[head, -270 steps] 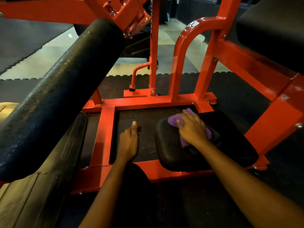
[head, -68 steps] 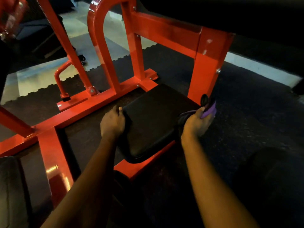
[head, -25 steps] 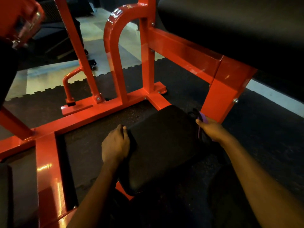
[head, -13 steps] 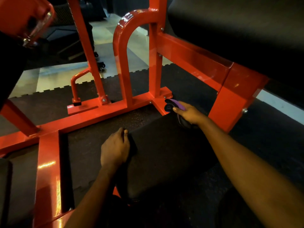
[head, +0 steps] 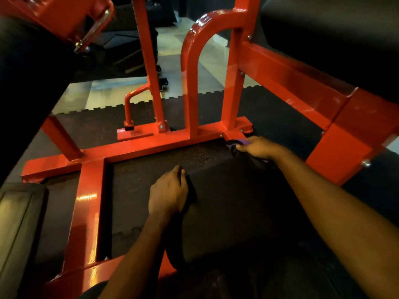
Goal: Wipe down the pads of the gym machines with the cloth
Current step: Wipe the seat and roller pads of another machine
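In the head view, a low black pad (head: 226, 208) is seen in the middle of the picture, set within the base of a red frame (head: 151, 145) that rests on a dark rubber mat (head: 269, 113). The left hand (head: 168, 195) is laid on the pad's left edge, and its fingers (head: 180, 175) are curled over that edge so that the pad is gripped from the side. The right hand (head: 259, 147) is held at the pad's far right corner, just beside the foot of the frame's upright post. A purple cloth (head: 241, 142) is gripped in it with closed fingers and is pressed against that corner (only a small purple fold shows past the fingertips, the rest being hidden under the hand). Both forearms are stretched out from the bottom of the picture, the right one across the pad's right side. A tall arched red hoop (head: 190, 72) is joined to the base bar behind the pad, and a smaller bent red handle (head: 129, 104) is fixed further left. A thick black roller (head: 28, 83) fills the upper left, and a large black cushion (head: 334, 39) is carried on the sloping red beam at the upper right. Pale floor tiles (head: 108, 91) are seen beyond the mat's toothed edge. A worn tan pad (head: 15, 223) is partly shown at the lower left edge.
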Demonstrator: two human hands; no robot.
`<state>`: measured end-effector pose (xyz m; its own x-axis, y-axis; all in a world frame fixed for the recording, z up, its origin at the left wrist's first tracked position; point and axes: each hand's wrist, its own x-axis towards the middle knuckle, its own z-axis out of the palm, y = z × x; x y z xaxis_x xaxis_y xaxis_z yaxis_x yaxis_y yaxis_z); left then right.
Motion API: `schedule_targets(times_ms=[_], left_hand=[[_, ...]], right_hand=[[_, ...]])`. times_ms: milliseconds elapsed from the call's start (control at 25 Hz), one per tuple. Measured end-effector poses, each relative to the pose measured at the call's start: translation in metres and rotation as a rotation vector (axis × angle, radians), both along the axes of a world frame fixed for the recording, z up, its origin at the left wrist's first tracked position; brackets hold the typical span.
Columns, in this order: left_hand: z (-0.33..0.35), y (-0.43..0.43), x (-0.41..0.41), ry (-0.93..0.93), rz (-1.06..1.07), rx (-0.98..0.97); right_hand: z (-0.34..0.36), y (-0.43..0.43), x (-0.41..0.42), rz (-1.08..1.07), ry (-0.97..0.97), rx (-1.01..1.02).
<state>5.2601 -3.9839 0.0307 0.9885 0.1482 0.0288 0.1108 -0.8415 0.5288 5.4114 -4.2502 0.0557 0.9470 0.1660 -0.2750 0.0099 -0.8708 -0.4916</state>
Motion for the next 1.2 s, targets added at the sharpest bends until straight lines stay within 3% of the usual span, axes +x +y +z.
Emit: schedule_targets(times_ms=[120,200,280,360,480,600,680,920,1000,1120,1200], left_hand=[[0.001,0.000,0.000,0.009,0.035,0.004],[0.003,-0.003,-0.003,0.013,0.067,0.012],[0.004,-0.004,-0.004,0.030,0.108,0.013],[0.004,-0.004,-0.005,0.030,0.165,0.007],[0.010,-0.005,-0.014,0.014,0.277,-0.069],[0.015,0.004,-0.046,0.005,0.353,-0.192],[0.011,0.019,-0.074,-0.046,0.325,-0.156],[0.011,0.068,-0.131,-0.096,0.400,-0.141],[0.014,0.077,-0.138,-0.136,0.430,-0.129],[0.017,0.079,-0.149,-0.149,0.445,-0.124],[0.017,0.083,-0.158,-0.158,0.441,-0.132]], right_hand=[[0.013,0.040,-0.005,0.280,-0.056,-0.326],[0.011,0.039,-0.018,0.375,-0.158,-0.286],[0.006,0.012,-0.021,0.331,-0.185,-0.113],[-0.001,-0.015,-0.012,0.129,-0.118,0.055],[-0.006,-0.008,0.003,0.091,-0.072,-0.059],[0.005,0.033,-0.002,0.241,-0.073,-0.269],[0.010,0.069,-0.011,0.317,-0.078,-0.323],[0.018,0.187,-0.089,0.566,-0.179,-0.260],[0.018,0.206,-0.119,0.726,-0.313,-0.311],[-0.006,0.207,-0.186,1.084,-0.671,-0.556],[-0.011,0.194,-0.202,1.200,-0.657,-0.582]])
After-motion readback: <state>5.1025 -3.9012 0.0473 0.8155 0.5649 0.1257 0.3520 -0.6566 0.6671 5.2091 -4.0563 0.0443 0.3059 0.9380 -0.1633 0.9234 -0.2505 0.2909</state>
